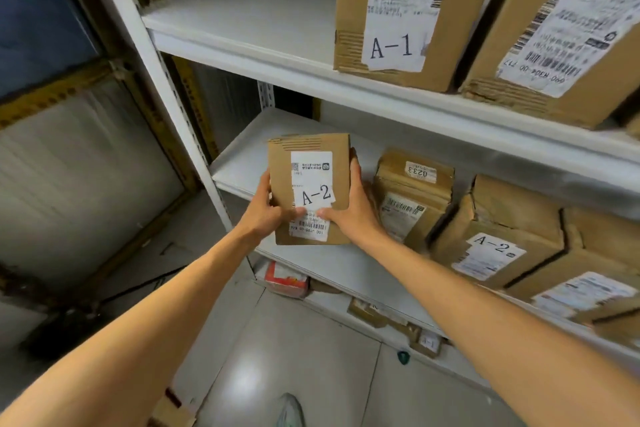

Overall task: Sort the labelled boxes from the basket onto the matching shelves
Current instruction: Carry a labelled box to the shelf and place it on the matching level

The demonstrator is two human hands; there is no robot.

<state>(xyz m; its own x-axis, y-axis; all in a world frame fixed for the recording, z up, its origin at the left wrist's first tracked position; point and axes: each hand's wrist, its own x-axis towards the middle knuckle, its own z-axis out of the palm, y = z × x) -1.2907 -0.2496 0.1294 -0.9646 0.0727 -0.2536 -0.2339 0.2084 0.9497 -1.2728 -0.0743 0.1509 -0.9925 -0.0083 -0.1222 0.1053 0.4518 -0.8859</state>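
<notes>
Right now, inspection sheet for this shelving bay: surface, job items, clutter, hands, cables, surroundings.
Surface: white middle shelf and upper shelf, both bare at the left end.
Job's things: box marked A-2 held in front of the middle shelf; second A-2 box lies on that shelf; A-1 box stands on the upper shelf; basket not in view.
Clutter: red and white packet and cardboard scraps under the middle shelf.
Hands: left hand and right hand each grip a side of the held box.
Cables: dark line on the floor at left, possibly a cable.
Surroundings: tiled floor; panelled wall at left.
</notes>
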